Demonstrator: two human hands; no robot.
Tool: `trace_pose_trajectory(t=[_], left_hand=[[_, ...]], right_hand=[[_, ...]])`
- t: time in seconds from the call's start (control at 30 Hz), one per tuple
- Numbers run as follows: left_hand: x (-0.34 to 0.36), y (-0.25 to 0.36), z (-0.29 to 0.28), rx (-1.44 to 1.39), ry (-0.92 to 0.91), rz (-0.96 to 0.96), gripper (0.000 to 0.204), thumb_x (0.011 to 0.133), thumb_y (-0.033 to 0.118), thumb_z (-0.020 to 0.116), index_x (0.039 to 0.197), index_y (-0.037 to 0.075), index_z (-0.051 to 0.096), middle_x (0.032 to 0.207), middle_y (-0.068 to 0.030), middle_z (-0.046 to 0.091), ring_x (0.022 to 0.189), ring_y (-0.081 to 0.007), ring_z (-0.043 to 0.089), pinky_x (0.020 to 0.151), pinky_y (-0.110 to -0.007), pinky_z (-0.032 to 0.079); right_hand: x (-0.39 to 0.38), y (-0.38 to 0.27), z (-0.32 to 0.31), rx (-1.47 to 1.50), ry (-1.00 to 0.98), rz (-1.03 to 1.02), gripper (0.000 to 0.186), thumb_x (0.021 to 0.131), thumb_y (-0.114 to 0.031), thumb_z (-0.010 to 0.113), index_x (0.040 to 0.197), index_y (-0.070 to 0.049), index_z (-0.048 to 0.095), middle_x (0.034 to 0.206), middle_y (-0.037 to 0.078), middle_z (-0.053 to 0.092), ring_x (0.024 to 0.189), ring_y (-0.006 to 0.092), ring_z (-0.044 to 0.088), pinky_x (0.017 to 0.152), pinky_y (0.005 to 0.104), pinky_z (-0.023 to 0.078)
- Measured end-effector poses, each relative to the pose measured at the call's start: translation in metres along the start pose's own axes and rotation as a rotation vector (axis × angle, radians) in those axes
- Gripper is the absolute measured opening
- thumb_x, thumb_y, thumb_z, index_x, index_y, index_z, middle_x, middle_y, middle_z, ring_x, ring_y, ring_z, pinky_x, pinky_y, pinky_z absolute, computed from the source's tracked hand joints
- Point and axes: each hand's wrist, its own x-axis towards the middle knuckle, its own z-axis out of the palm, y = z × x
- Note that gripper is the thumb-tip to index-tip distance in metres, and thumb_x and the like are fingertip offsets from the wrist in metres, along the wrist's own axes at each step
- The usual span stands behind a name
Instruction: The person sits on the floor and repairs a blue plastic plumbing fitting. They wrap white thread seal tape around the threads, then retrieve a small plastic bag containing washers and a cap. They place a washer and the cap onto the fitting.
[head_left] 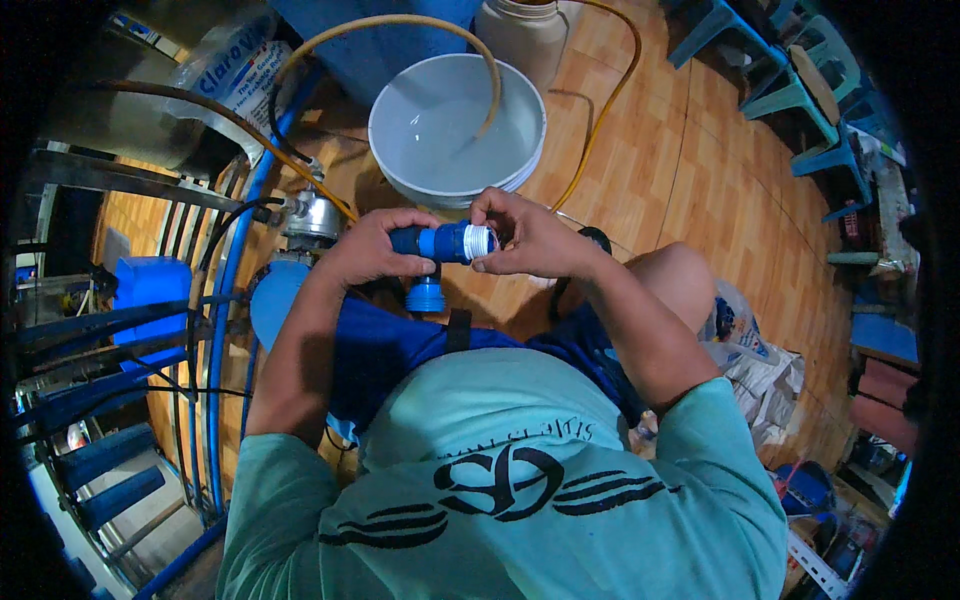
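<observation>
My left hand wraps round a blue tee pipe fitting, held level over my lap with its side branch pointing toward me. At the fitting's right end are threads that look white, perhaps wrapped in tape, though I cannot tell for certain. My right hand is closed about that white end, thumb below and fingertips above. Anything else inside its curled fingers is hidden. Just beyond both hands stands a round white bucket with cloudy water and a tan hose dipping into it.
A metal pump sits left of my left hand, beside blue pipes and a rack. Behind the bucket are a blue drum and a whitish jug. A yellow hose crosses the floor. Plastic chairs line the far right.
</observation>
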Motion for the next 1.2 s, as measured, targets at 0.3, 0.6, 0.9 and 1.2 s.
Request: trace_pose_trajectory(t=[0.3,0.6,0.9,1.2], left_hand=[[-0.003,-0.022,0.015,0.288,0.073,0.043,0.057,0.062,0.018,0.089,0.113,0.004,0.067,0.107,-0.0085,0.068,0.097,-0.019,0.064,0.088,-0.033,0.05],[-0.014,-0.028,0.019,0.63,0.308,0.338,0.05,0.061,0.022,0.085,0.107,0.008,0.07,0.096,-0.0128,0.068,0.09,-0.0326,0.065,0.081,-0.041,0.052],[-0.02,-0.032,0.017,0.624,0.314,0.248,0.049,0.063,0.025,0.084,0.107,0.011,0.07,0.096,-0.012,0.068,0.091,-0.0326,0.065,0.081,-0.041,0.052],[-0.019,-0.028,0.02,0.794,0.301,0.19,0.048,0.064,0.027,0.083,0.108,0.012,0.07,0.098,-0.0115,0.068,0.092,-0.0324,0.065,0.081,-0.042,0.052]], right_hand=[[0.001,0.027,0.012,-0.081,-0.024,-0.031,0.044,0.072,-0.012,0.084,0.101,-0.007,0.052,0.076,-0.001,0.053,0.071,0.0086,0.051,0.061,0.0262,0.042],[0.001,0.036,-0.003,0.047,0.01,0.17,0.019,0.087,-0.006,0.071,0.105,0.0,0.068,0.085,0.002,0.064,0.08,0.0093,0.059,0.075,0.0242,0.05],[0.004,0.041,0.002,-0.178,0.079,0.042,0.015,0.09,-0.009,0.069,0.101,0.001,0.067,0.085,0.004,0.065,0.077,0.0092,0.06,0.068,0.0255,0.051],[0.008,0.039,0.01,-0.146,0.095,0.165,0.013,0.092,-0.012,0.066,0.098,0.0,0.066,0.083,0.003,0.063,0.074,0.0091,0.059,0.066,0.0254,0.049]])
